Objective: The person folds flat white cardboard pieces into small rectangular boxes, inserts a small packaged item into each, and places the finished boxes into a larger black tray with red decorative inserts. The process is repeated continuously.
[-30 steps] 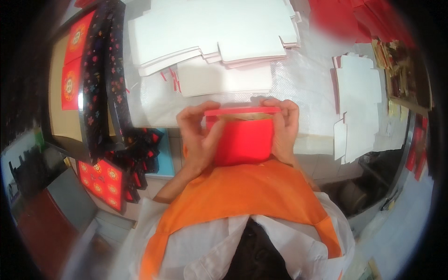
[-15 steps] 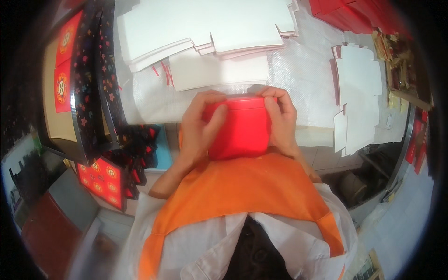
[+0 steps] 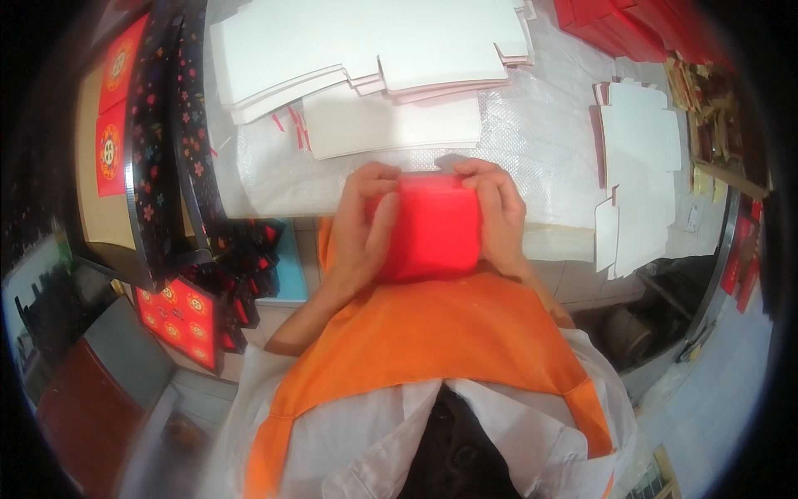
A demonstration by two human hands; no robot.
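Both my hands hold a bright red box [image 3: 435, 229] close against the orange apron, at the near edge of the work table. My left hand [image 3: 368, 218] grips its left side, with the thumb along the near face and the fingers bent over the top edge. On the other side my right hand [image 3: 496, 209] has its fingers curled over the top right corner and its palm along the right side. Just beyond the box lies a stack of flat white die-cut card blanks [image 3: 370, 46]. The box's underside and far face are hidden.
More white card blanks [image 3: 640, 166] lie at the table's right. Red bags or boxes [image 3: 619, 29] stand at the far right. Left are tall dark flowered boxes [image 3: 148, 141] and a red patterned box [image 3: 179, 320]. Woven white sheeting [image 3: 532, 158] covers the table.
A crease or lid line near the red box's top has become less distinct. My left fingers have shifted slightly, and my right thumb has moved off the top edge.
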